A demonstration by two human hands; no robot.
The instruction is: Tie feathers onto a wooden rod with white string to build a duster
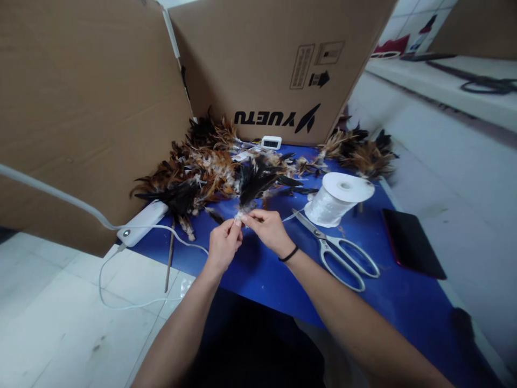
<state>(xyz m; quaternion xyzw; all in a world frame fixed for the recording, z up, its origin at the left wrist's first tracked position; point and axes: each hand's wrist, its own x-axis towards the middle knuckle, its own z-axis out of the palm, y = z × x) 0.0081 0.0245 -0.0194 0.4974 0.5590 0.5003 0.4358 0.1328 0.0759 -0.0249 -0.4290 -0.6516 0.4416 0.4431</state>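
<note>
A small bundle of dark feathers [254,183] stands upright over the table, its pale base pinched between both hands. My left hand [225,241] is closed on that base from the left. From the right, my right hand [269,229] grips the same spot with thumb and forefinger. A white ribbon [291,216] runs from near the right hand towards a large white spool [339,196]. Just right of the right hand lie metal scissors [337,248], their blades slightly apart. Brown and black feathers [197,170] are heaped behind the left hand.
Cardboard boxes [258,59] wall off the back and left. More feathers [363,151] lie back right. On the blue table [262,280] are a small digital clock [271,142], a dark tablet or phone [412,242] and a thin stick [169,261]. A white cable [81,195] crosses a white device [141,222].
</note>
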